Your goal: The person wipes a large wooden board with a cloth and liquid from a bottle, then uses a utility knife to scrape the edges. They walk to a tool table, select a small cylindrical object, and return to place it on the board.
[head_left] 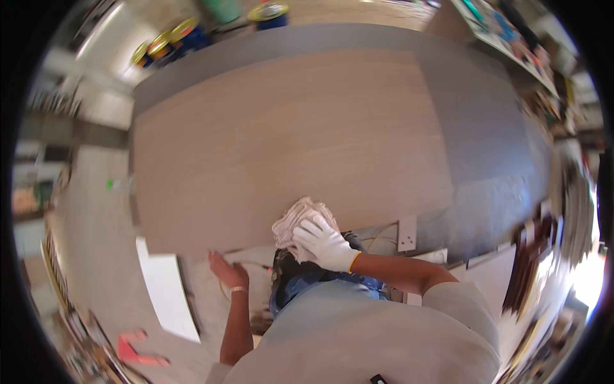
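Note:
A wide brown wooden board (288, 141) lies flat on a larger grey tabletop (473, 109). My right hand (323, 243), in a white knitted glove with a yellow cuff, presses a bunched, pale pinkish cloth (300, 214) at the board's near edge. The gloved fingers spread over the cloth and grip it. My left hand (228, 272) is bare, with a light band at the wrist. Its fingers reach out just beside the near edge of the board, holding nothing that I can see. Whether they touch the edge is too blurred to tell.
Several dark blue cans with yellow lids (185, 32) stand beyond the far edge, near a green bucket (222, 9). A white panel (167, 294) leans at the near left. A socket strip (407, 235) sits below the near edge. Stacked boards (531, 262) stand on the right.

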`<state>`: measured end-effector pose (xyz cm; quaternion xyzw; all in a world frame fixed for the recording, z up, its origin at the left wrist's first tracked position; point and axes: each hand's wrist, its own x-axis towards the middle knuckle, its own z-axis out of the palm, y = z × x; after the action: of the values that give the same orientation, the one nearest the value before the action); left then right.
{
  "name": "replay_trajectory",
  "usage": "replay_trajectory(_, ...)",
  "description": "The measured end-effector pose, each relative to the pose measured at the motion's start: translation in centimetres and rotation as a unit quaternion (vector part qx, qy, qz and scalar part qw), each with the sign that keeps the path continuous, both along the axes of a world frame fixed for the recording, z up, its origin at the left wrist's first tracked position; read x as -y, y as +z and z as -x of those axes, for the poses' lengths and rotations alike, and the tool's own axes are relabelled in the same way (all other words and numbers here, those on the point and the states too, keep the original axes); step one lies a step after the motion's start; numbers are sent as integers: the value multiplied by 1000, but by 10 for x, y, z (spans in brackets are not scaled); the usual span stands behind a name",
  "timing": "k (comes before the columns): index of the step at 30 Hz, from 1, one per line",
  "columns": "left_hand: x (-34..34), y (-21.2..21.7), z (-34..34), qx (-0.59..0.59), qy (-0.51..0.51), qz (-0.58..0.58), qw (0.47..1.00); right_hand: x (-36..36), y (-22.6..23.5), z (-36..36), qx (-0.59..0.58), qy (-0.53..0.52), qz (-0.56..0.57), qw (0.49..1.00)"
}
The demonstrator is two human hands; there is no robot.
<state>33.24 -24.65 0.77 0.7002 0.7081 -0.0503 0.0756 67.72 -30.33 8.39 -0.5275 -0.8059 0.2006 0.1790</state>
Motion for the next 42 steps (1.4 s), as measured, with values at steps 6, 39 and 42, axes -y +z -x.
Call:
replay_trajectory(6, -14, -4, 18, 67, -32, -100, 992, -59, -31, 96, -34, 87, -20, 995)
replay_trajectory(39, 2, 3, 7, 463, 84, -36, 882, -52, -49, 121, 137, 12, 20, 990)
replay_trajectory(42, -16, -8, 19, 411, 82, -97, 903, -51, -52, 119, 135, 21, 14, 991)
